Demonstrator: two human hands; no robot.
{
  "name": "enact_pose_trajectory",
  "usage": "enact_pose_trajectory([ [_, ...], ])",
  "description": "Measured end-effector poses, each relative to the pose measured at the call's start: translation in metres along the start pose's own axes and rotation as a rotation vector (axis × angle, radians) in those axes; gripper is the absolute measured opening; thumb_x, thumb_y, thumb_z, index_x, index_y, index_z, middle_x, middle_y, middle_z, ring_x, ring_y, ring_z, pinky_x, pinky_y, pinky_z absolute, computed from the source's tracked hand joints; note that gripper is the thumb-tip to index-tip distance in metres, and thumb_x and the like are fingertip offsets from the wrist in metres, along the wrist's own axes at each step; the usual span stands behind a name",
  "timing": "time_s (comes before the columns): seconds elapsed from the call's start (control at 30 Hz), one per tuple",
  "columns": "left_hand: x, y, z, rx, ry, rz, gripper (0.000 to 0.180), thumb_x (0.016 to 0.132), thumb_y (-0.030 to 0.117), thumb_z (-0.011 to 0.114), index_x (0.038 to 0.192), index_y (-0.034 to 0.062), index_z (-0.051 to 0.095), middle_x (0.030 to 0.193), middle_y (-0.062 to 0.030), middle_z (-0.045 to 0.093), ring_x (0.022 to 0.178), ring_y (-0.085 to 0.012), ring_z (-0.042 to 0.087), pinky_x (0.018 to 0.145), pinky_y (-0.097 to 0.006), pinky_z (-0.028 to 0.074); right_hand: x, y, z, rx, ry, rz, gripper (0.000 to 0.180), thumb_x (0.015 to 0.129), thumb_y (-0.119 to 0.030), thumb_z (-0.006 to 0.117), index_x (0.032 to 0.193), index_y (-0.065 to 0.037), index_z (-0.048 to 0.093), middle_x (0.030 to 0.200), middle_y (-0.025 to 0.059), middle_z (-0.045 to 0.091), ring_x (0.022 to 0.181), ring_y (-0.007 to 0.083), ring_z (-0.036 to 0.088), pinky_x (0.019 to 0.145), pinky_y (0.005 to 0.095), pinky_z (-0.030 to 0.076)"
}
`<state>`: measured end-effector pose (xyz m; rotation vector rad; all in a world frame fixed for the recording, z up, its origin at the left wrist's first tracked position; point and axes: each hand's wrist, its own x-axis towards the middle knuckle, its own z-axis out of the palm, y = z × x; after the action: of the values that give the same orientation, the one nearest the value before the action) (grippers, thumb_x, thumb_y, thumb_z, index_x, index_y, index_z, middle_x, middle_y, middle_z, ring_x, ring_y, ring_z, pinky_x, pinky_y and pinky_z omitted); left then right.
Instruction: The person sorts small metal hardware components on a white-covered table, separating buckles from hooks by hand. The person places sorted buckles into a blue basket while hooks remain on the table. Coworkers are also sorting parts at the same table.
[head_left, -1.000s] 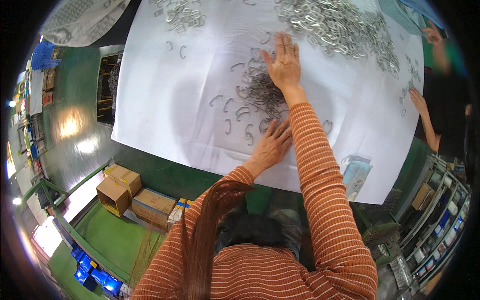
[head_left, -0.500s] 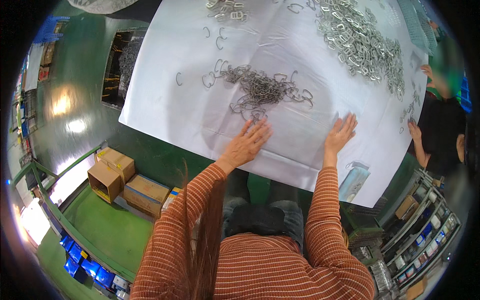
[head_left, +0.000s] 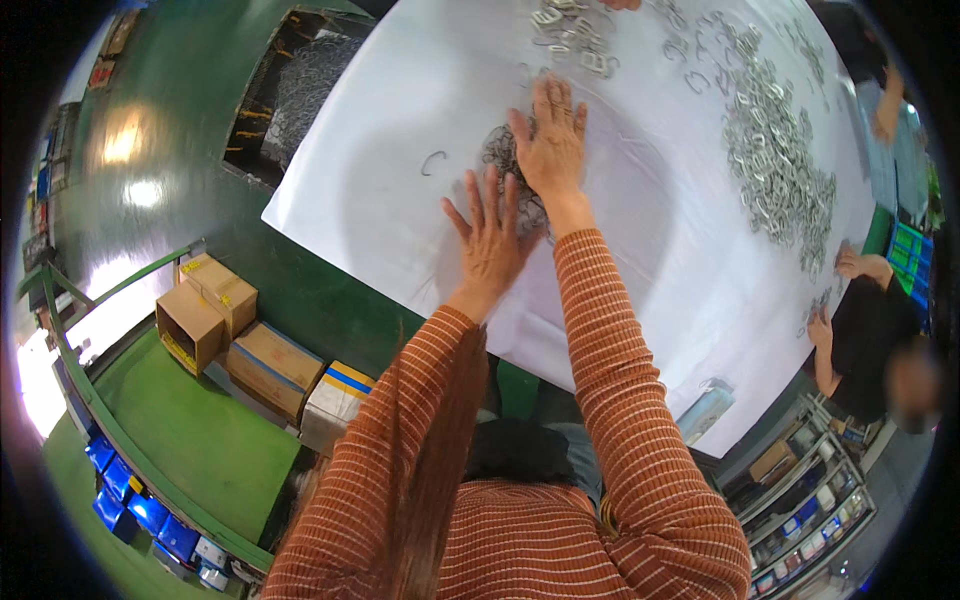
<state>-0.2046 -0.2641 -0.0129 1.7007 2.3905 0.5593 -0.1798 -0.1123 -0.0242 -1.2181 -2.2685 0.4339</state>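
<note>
My left hand point(head_left: 490, 248) lies with fingers spread against the near left side of a tangled heap of thin bent wire hooks point(head_left: 503, 152). Stretched farther out, my right hand point(head_left: 552, 148) rests open along the heap's right side and hides much of it. Neither hand grips anything. One loose wire hook point(head_left: 432, 160) lies left of the heap on the white-covered table point(head_left: 640, 290). Beyond my right fingers is a small group of shiny metal links point(head_left: 575, 38). A much larger heap of such links point(head_left: 772, 145) spreads over the table's right side.
A pale blue face mask point(head_left: 706, 408) lies near the table's front right corner. At the right edge, a co-worker's hands point(head_left: 850, 262) touch small parts. On the left stand a dark crate of wire pieces point(head_left: 315, 90) and a green cart point(head_left: 205, 430) carrying cardboard boxes point(head_left: 270, 365).
My right hand has swung left and away from me onto the wire heap. My left hand has moved forward beside it. The spread-out hooks now sit closer together, and the view has shifted.
</note>
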Motion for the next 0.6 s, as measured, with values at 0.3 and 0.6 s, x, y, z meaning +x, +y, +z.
enact_pose_trajectory([
  [0.3,0.014,-0.063,-0.051,-0.006,-0.007,0.066,0.068,0.081,0.02,0.053,0.139,0.0048,0.022,0.144,-0.0164,0.02,0.135,-0.0367,0.01,0.1,-0.065,0.004,0.038,-0.069,-0.017,0.45,-0.071,-0.017,0.039,0.091,-0.031,0.046,0.124,-0.01,0.048,0.13,0.0103,0.046,0.125,0.0279,0.037,0.106,0.0411,0.024],
  [0.6,-0.006,0.064,0.032,0.064,-0.232,0.784,0.047,0.088,0.029,0.041,0.134,0.0193,0.039,0.144,0.0022,0.028,0.137,-0.0165,0.011,0.11,-0.047,0.006,-0.063,0.013,-0.207,0.226,-0.007,0.468,0.032,0.095,-0.02,0.04,0.115,0.001,0.054,0.118,0.013,0.055,0.111,0.0229,0.05,0.094,0.0317,0.038],
])
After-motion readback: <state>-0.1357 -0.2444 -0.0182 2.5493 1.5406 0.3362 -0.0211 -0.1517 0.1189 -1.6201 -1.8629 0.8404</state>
